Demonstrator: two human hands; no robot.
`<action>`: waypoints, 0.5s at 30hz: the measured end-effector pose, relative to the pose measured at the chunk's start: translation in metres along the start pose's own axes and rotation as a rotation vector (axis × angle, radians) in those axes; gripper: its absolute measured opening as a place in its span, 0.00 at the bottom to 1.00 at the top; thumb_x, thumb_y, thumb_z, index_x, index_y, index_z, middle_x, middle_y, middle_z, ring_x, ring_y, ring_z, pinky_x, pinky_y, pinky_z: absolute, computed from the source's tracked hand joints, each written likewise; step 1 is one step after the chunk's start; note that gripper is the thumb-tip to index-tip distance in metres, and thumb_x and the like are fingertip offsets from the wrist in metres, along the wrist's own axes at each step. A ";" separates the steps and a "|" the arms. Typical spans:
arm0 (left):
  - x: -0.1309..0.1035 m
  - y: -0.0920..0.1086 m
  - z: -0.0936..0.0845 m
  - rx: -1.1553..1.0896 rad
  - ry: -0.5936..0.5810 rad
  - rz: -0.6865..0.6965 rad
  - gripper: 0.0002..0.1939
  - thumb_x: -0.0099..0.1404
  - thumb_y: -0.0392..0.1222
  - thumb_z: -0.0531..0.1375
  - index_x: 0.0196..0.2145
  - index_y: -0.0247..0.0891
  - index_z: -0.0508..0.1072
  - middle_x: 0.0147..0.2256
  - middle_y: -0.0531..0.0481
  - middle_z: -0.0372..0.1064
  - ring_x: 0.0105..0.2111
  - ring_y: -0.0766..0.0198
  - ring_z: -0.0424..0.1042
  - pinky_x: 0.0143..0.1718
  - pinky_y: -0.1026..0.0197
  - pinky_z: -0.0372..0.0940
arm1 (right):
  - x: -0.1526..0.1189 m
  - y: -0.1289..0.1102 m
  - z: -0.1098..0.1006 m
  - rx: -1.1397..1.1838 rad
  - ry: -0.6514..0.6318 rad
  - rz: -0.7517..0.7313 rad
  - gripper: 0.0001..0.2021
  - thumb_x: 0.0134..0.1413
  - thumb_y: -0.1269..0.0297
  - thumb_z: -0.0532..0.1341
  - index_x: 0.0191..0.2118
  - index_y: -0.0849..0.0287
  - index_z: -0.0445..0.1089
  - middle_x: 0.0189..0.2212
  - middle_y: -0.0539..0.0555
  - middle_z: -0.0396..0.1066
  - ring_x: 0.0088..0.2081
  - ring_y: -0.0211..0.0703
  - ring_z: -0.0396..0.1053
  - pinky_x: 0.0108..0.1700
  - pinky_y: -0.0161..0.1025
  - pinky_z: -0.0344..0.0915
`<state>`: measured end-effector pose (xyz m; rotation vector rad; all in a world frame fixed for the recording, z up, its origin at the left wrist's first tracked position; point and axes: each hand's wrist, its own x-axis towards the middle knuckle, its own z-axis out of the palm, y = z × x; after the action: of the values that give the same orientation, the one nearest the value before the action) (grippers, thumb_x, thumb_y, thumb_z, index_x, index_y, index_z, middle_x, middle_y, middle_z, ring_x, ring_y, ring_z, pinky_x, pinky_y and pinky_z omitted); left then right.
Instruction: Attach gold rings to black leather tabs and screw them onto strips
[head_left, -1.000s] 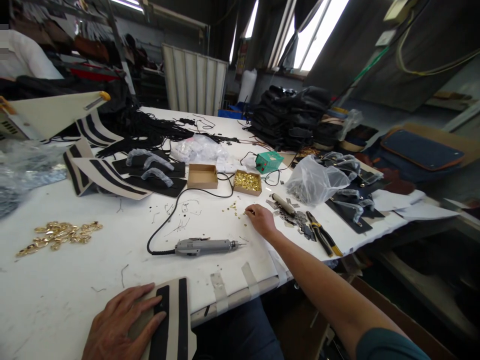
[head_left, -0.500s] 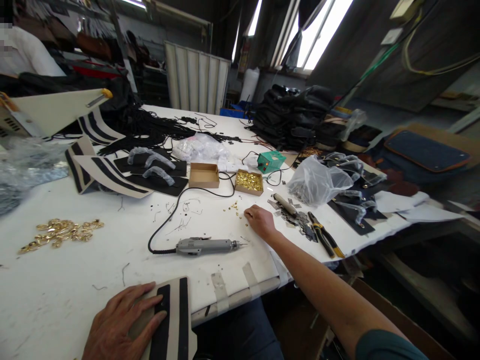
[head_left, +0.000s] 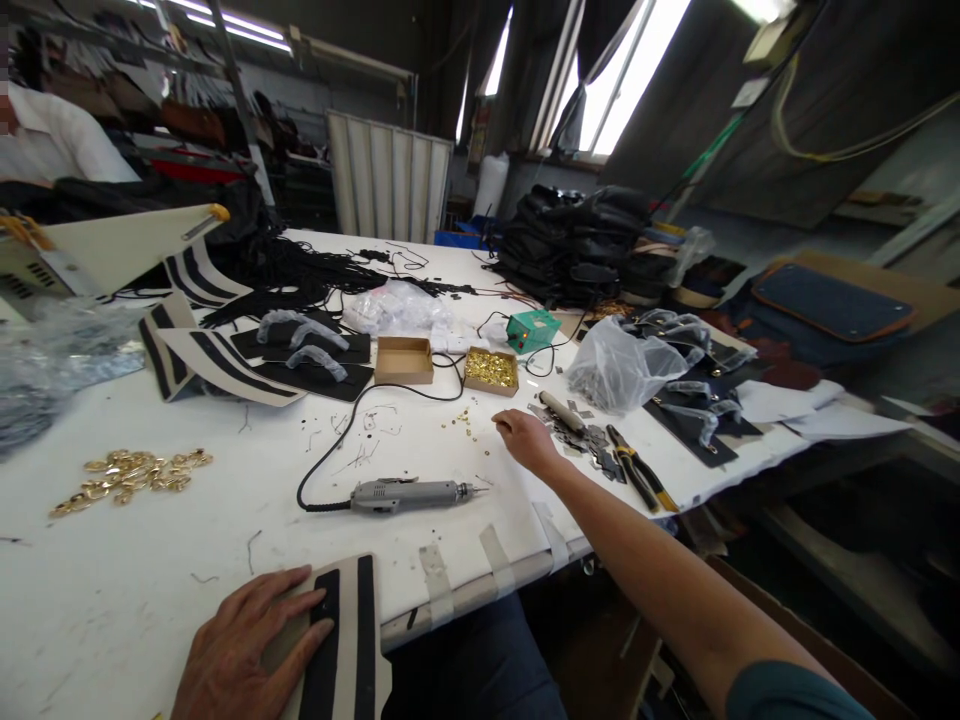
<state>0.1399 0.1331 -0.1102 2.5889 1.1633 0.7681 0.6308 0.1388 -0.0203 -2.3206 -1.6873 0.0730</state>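
Note:
My left hand (head_left: 251,640) lies with spread fingers on a beige panel with black stripes (head_left: 349,620) at the table's front edge. Further out, my right hand (head_left: 523,437) is closed in a pinch; whatever its fingertips hold is too small to make out. Just left of it are loose small brass pieces (head_left: 466,424), and behind them stands a cardboard box of brass pieces (head_left: 491,369). A grey electric screwdriver (head_left: 412,495) lies between my hands, its bit pointing right.
Right of my right hand are metal plates (head_left: 592,447) and pliers (head_left: 637,470). Gold clasps (head_left: 131,475) lie at left. Further back are an open cardboard box (head_left: 404,361), a green power unit (head_left: 531,331) and a plastic bag (head_left: 619,368). A person's white sleeve (head_left: 75,135) shows far left.
The camera view has shifted slightly. My right hand stays pinched near the loose brass pieces, and my left hand remains on the striped panel.

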 end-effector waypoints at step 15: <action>-0.008 -0.021 0.013 0.033 -0.115 -0.054 0.22 0.65 0.66 0.61 0.48 0.54 0.82 0.58 0.53 0.76 0.58 0.46 0.70 0.61 0.41 0.66 | -0.107 0.093 -0.044 -0.038 -0.177 0.303 0.18 0.60 0.59 0.68 0.54 0.56 0.79 0.45 0.57 0.80 0.43 0.47 0.76 0.43 0.39 0.66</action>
<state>0.1288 0.1414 -0.1327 2.5783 1.2154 0.5853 0.6913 0.0038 -0.0134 -2.6495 -1.4048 0.3165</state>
